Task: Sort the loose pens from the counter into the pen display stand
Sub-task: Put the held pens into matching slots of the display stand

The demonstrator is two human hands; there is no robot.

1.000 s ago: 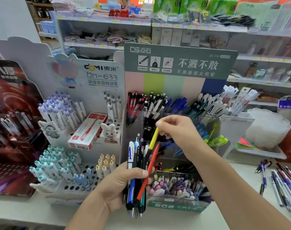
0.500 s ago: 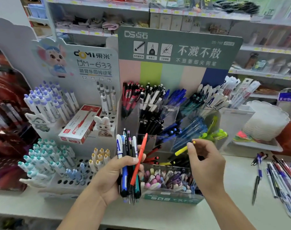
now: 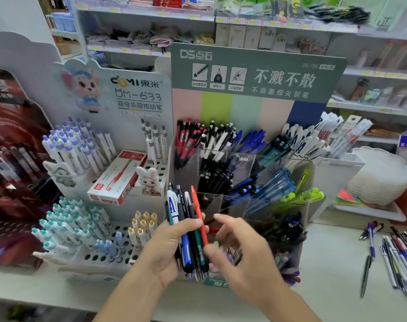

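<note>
**Pens bunched in the left hand, right hand coming back empty**

Pens are standing upright as a bundle in the lower centre of the frame, and the left hand is gripping them, fingers curled round the barrels and the thumb pressing across the front. An orange pen is sticking up at the bundle's right edge, beside a white pen marked with a blue letter A. The right hand is hovering just to the right of the bundle, blurred, its fingers loosely spread and holding nothing; its fingertips are reaching toward the orange pen, though contact cannot be made out.

Behind both hands the pen display stand is filling the centre of the frame, its clear compartments packed with red, black, blue and green pens. More loose pens are lying on the counter at the lower right.

Half a second ago the right hand was pinching a yellow pen at the stand's lower compartments. That pen is now gone from the fingers, and the hand is moving back toward the bundle.
</note>
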